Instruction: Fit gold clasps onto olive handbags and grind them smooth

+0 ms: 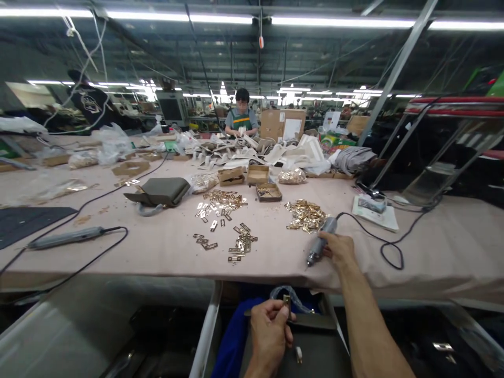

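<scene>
My right hand (339, 249) is closed round a grey electric screwdriver (322, 240), its tip slanting down to the left just over the table's front edge. My left hand (271, 331) pinches a small gold metal plate (286, 300) at the strap of an olive-grey bag (315, 354) on my lap. A small white-and-gold fitting (298, 354) shows on the bag's front. Beyond my right hand lies a heap of shiny gold fittings (307, 214). Slotted metal plates (242, 241) are scattered left of it.
A second electric screwdriver (65, 238) lies at left, its cord trailing over the table (157, 257). An olive bag (159, 191), small cardboard boxes (269, 192) and piled grey pieces (252, 151) stand farther back. A co-worker (241, 114) sits opposite. White bins (207, 336) flank my lap.
</scene>
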### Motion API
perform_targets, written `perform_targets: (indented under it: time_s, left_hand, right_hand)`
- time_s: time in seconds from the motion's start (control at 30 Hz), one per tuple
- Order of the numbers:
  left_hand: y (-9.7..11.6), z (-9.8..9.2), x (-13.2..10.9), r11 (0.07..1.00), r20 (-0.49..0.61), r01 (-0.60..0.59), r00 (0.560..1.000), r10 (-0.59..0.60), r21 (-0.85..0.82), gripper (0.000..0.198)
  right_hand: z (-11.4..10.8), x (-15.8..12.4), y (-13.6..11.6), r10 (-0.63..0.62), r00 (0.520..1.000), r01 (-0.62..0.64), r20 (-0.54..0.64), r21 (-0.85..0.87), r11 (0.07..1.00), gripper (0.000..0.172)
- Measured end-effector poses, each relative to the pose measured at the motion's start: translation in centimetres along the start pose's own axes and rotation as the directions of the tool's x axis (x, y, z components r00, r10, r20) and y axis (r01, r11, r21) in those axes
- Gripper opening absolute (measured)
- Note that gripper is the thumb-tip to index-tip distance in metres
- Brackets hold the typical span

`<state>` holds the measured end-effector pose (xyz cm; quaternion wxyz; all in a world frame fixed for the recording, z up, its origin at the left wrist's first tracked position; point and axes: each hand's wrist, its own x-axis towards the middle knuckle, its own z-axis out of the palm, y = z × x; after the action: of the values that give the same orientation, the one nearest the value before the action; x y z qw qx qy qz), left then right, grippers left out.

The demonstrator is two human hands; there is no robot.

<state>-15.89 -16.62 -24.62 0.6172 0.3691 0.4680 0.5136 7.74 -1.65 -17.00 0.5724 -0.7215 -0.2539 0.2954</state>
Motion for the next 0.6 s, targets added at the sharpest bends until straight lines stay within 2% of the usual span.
perform_targets:
  time_s: [0.07,0.13,0.2,0.27,0.33,0.47,0.6]
  left_hand:
    - [-0.5,-0.1,0.1,0.999,-0.004,0.013,1.0,-0.013,-0.03,0.058]
    - [-0.7,-0.2,0.2,0.999,0.008,0.017,1.0,-0.017,-0.039,0.057]
    - [-0.6,-0.3,0.2,0.999,0.029,0.018,0.999,-0.017,-0.038,0.055]
    - [-0.6,-0.4,0.2,0.999,0.05,0.015,0.999,-0.013,-0.042,0.054]
    - [-0.7,-0.6,0.2,0.999,0.061,0.022,0.998,-0.019,-0.044,0.053]
    - [-1.2,-1.1,0.3,0.998,0.071,0.065,0.995,-0.063,-0.025,0.056]
    - [-2.0,-1.5,0.7,0.997,0.066,0.049,0.997,-0.046,-0.054,0.063]
  right_hand:
    - [-0.6,0.1,-0.2,0.065,0.988,-0.103,0.138,0.289,0.952,0.031]
    - [-0.7,0.0,-0.9,0.051,0.942,-0.232,0.333,0.53,0.815,0.032]
    - [-0.1,-0.2,-1.8,-0.004,0.878,-0.344,0.479,0.636,0.691,0.033]
    - [1.3,-0.2,-2.8,-0.039,0.83,-0.412,0.556,0.66,0.628,0.03]
    - [3.2,0.2,-3.9,-0.065,0.83,-0.415,0.554,0.69,0.593,0.024]
    - [7.6,2.8,-5.8,-0.029,0.932,-0.271,0.361,0.748,0.606,0.014]
    - [11.1,6.3,-7.0,-0.035,0.984,-0.116,0.177,0.768,0.63,0.026]
